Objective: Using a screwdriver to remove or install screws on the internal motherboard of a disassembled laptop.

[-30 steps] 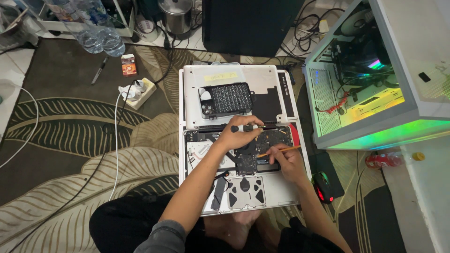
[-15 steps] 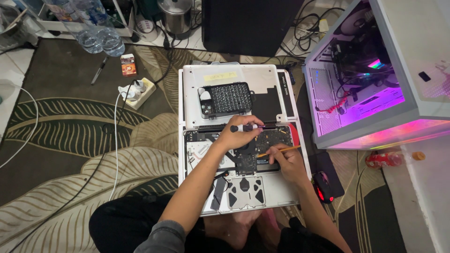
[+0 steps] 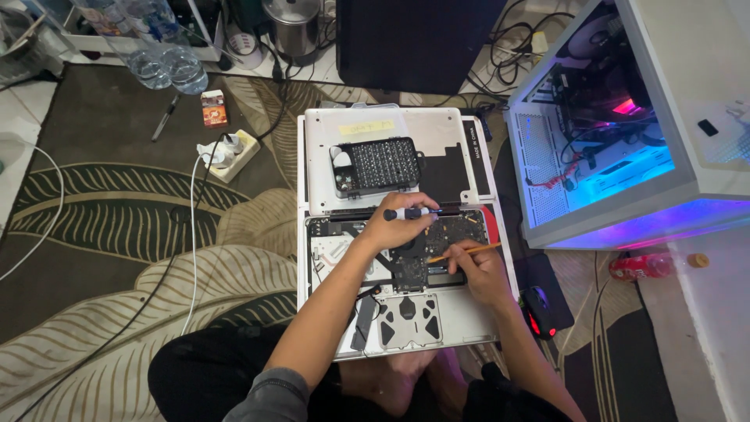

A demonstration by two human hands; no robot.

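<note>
I see a power strip upper left on the leaf-pattern rug, opened laptop at centre, my left hand fingers wrapped round a screwdriver, right hand pinching an orange stick, lit computer case at right

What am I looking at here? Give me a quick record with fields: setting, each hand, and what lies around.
Setting: a person sits on a leaf-patterned rug with an opened laptop in front of them, its insides showing
Left hand: holds a screwdriver lying across the laptop's hinge edge
Right hand: holds a thin orange stick pointed at the circuit board
On the removed cover: a black bit case
To the right: a lit computer tower, a mouse
To the left: a power strip, water bottles
</note>
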